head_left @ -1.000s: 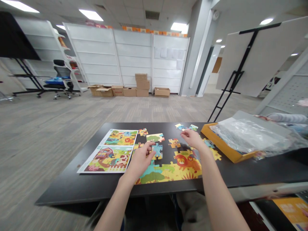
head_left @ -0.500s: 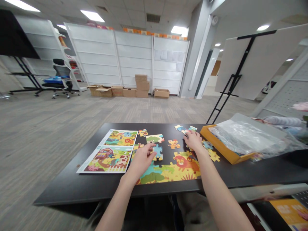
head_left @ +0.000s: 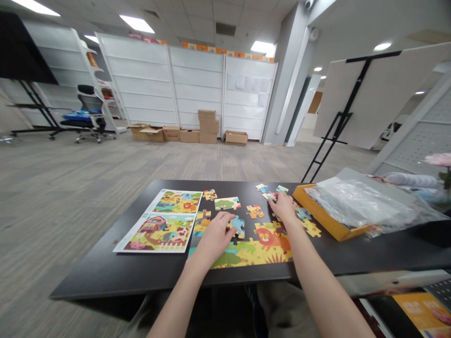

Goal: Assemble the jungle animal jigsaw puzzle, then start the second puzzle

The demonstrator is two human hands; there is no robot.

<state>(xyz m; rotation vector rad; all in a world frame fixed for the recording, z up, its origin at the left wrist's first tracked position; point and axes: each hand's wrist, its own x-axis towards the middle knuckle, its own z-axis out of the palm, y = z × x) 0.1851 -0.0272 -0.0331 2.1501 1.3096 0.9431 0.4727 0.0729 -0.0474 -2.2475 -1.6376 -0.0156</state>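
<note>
Since half a second ago, the left hand (head_left: pixel 217 234) has moved a little to the right, and the blue jigsaw piece (head_left: pixel 239 225) has shifted with it, at the lower centre of the frame. This piece lies now closer to the lion section (head_left: pixel 269 238) of the puzzle, but a dark gap still separates them, so I judge it not joined there. The left thumb and index finger stand narrowly apart at its left edge; I cannot tell if they grip it. The right hand (head_left: pixel 283 206), right of centre, has changed only slightly: its fingers bend down near a pale-blue piece (head_left: pixel 268 196), and whether they hold something I cannot tell.
</note>
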